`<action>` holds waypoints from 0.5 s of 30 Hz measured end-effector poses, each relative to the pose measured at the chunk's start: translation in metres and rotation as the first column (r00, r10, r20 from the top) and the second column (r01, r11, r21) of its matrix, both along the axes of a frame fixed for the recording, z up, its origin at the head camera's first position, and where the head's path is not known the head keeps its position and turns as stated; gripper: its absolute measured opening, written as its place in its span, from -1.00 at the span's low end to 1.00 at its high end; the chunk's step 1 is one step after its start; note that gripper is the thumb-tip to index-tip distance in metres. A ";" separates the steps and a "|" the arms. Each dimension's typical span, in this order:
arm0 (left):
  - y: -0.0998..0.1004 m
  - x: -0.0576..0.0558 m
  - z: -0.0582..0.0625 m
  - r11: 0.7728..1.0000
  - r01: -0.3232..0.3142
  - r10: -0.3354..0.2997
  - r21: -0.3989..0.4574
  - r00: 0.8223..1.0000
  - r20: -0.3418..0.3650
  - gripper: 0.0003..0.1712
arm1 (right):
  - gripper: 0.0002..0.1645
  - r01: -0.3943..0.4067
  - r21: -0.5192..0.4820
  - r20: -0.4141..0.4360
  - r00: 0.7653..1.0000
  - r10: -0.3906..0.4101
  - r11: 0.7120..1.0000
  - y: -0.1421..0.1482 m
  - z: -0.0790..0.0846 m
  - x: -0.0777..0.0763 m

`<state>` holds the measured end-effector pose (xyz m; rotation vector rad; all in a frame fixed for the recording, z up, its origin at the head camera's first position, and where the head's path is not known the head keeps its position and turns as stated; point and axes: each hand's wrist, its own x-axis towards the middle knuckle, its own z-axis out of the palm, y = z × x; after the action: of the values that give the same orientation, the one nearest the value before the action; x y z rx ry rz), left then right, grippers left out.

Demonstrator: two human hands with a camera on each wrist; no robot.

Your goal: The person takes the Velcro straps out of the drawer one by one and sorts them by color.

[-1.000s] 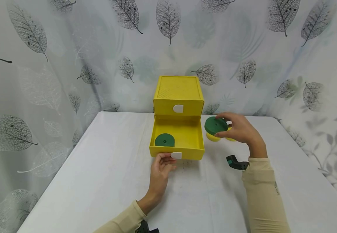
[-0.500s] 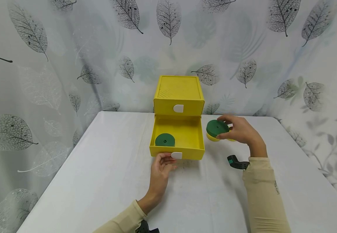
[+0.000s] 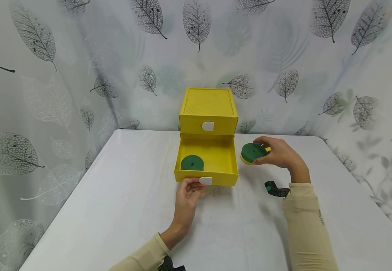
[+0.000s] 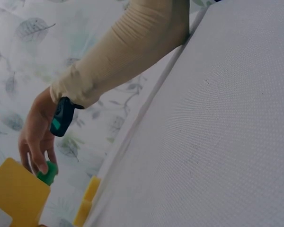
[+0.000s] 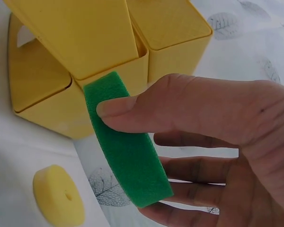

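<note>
My right hand (image 3: 280, 151) grips a thick green disc (image 3: 253, 152) with a small centre hole, off the right side of the drawer unit. The thumb (image 5: 128, 113) presses one face of it in the right wrist view; the fingers are behind. A second green disc (image 3: 192, 163) lies at the left front of the pulled-out yellow drawer (image 3: 217, 154). At that drawer's front, my left hand (image 3: 185, 203) holds on with curled fingers beside the white tab (image 3: 205, 181). Its grip is mostly out of the left wrist view. A yellow disc (image 5: 59, 196) lies on the table.
The yellow drawer unit (image 3: 208, 101) stands at the table's back edge, a closed drawer (image 3: 196, 125) above the pulled-out one. Another closed drawer (image 5: 38, 75) sits below it. Another yellow disc (image 3: 268, 149) shows behind my right fingers. A leaf-print curtain (image 3: 168, 52) hangs behind the white table (image 3: 131, 195).
My right hand has moved the green disc slightly down and right in the head view, so it covers more of the yellow discs. The left hand and drawer have stayed in place.
</note>
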<state>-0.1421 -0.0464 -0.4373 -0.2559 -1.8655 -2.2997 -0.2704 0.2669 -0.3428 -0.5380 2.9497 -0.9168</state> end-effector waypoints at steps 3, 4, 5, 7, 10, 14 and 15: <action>0.000 0.000 0.000 1.000 0.000 0.000 0.001 1.000 -0.001 -0.64 | -0.17 -0.004 0.001 0.005 1.000 0.004 1.000 0.002 -0.002 -0.001; 0.000 0.000 0.000 1.000 0.001 -0.001 0.003 1.000 -0.001 -0.64 | -0.17 -0.004 0.000 0.009 1.000 0.004 1.000 0.002 -0.003 -0.002; 0.000 0.000 0.000 1.000 0.001 -0.001 0.001 1.000 0.000 -0.64 | -0.16 -0.005 0.000 0.013 1.000 0.005 1.000 0.002 -0.004 -0.002; 0.000 0.000 -0.001 1.000 0.002 -0.002 0.001 1.000 0.000 -0.64 | -0.15 -0.006 0.001 0.019 1.000 0.006 1.000 0.003 -0.005 -0.003; 0.000 0.000 -0.002 1.000 0.002 -0.002 0.002 1.000 0.001 -0.63 | -0.13 -0.011 0.002 0.030 0.999 0.010 1.000 0.003 -0.007 -0.004; -0.001 -0.001 -0.002 1.000 0.002 -0.002 0.002 1.000 0.000 -0.63 | -0.12 -0.017 0.006 0.043 0.999 0.017 1.000 0.003 -0.008 -0.004; -0.001 -0.001 -0.002 1.000 0.003 -0.003 0.003 1.000 -0.002 -0.63 | -0.12 -0.018 0.008 0.045 0.999 0.017 1.000 0.003 -0.008 -0.004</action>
<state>-0.1431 -0.0471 -0.4395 -0.2608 -1.8621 -2.3027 -0.2745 0.2701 -0.3512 -0.5347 2.9033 -0.9019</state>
